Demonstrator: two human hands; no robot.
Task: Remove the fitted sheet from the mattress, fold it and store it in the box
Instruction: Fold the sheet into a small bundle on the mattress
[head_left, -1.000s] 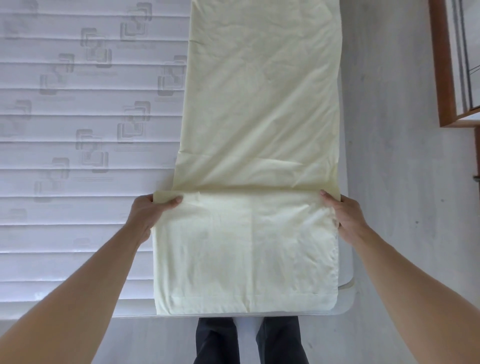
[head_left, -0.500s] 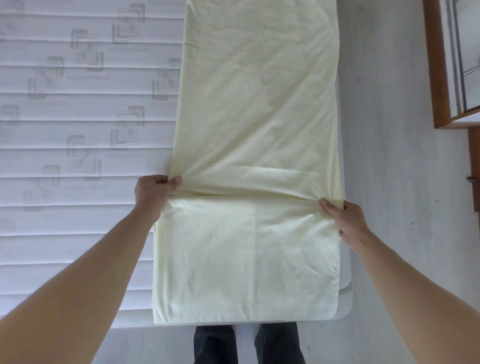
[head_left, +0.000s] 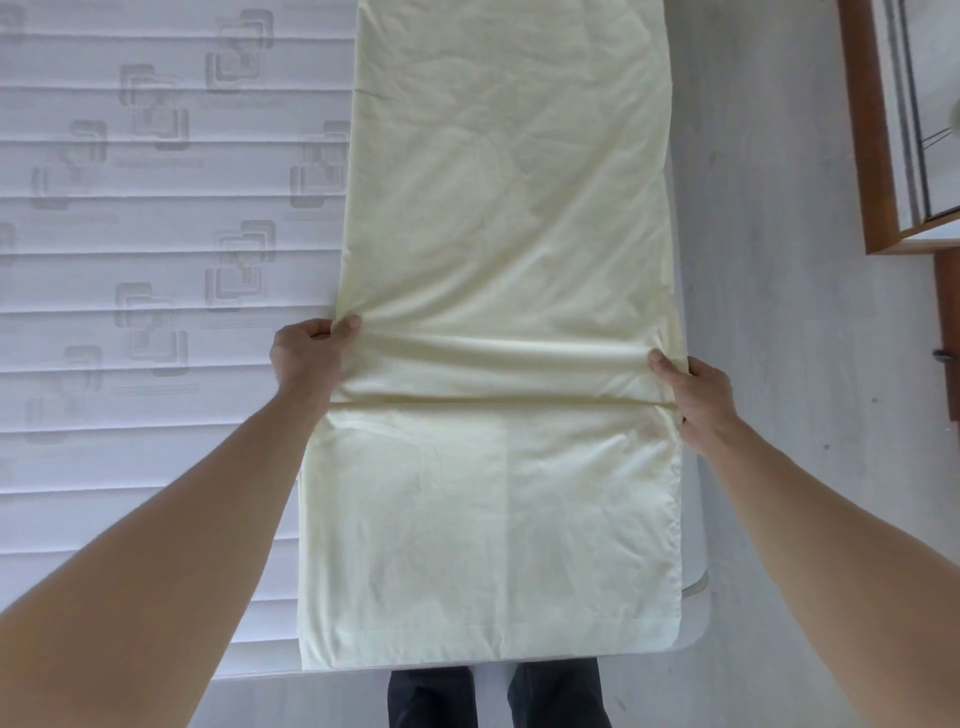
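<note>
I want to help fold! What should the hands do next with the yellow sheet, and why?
Probably carry the pinched fold farther up the strip. The left hand and right hand each grip an edge of the sheet, and a long stretch still lies unfolded on the mattress.

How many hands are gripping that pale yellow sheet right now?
2. The left hand pinches the sheet at its left edge, and the right hand grips its right edge, both over the mattress. None seems hidden.

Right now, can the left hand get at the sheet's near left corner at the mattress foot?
Probably yes. The left hand pinches the sheet at its left edge, and the near left corner lies uncovered on the mattress beside that forearm, nothing between; it must let go first.
</note>
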